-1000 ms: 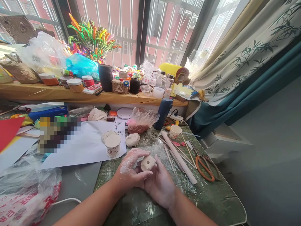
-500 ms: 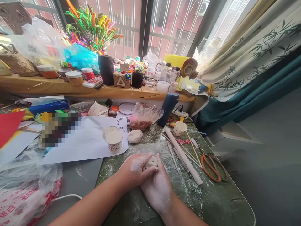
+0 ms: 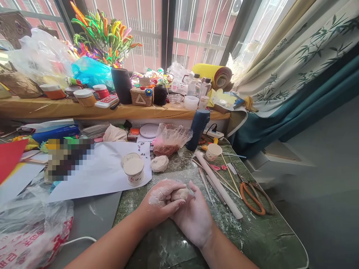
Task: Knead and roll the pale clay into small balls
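Note:
A small pale lump of clay (image 3: 180, 194) lies between my two hands, partly covered by fingers. My left hand (image 3: 162, 200), dusted with white powder, curls over the lump from the left. Beneath and to the right, my right hand (image 3: 195, 216) cups it, palm turned up and whitened. Just beyond the hands, a larger clay lump (image 3: 159, 163) rests on the table near a clear plastic sheet (image 3: 179, 175). To the right of my hands lie a rolling pin (image 3: 220, 186) and thin pointed tools (image 3: 206, 186).
Scissors (image 3: 254, 198) with orange handles lie at the right edge. Paper cups (image 3: 134, 172) stand on white paper (image 3: 103, 160). Behind are a bag of brown material (image 3: 168, 144), a dark blue bottle (image 3: 198, 129) and another paper cup (image 3: 213, 152). A plastic bag (image 3: 33, 228) sits at left.
The fingers have shifted around the clay, showing more of its side. My right hand has moved slightly right and opened a little. The whole view has shifted slightly.

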### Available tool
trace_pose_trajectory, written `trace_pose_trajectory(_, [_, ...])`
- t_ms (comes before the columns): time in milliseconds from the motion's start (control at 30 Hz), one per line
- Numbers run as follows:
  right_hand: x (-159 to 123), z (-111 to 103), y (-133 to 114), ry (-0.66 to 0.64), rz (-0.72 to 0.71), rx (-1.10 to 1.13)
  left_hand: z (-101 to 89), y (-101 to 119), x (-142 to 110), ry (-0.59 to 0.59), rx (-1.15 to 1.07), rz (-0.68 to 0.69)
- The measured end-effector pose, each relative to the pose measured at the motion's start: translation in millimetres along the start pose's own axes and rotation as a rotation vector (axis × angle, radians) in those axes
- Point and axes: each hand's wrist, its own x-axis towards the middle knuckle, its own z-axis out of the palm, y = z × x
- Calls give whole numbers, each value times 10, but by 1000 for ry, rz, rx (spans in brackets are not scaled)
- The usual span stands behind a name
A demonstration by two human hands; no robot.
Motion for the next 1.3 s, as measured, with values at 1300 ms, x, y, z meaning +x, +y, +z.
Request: trace_pose_trajectory(1300, [72,46,15,365,-19,90,104,159,28,-33,-321,-429])
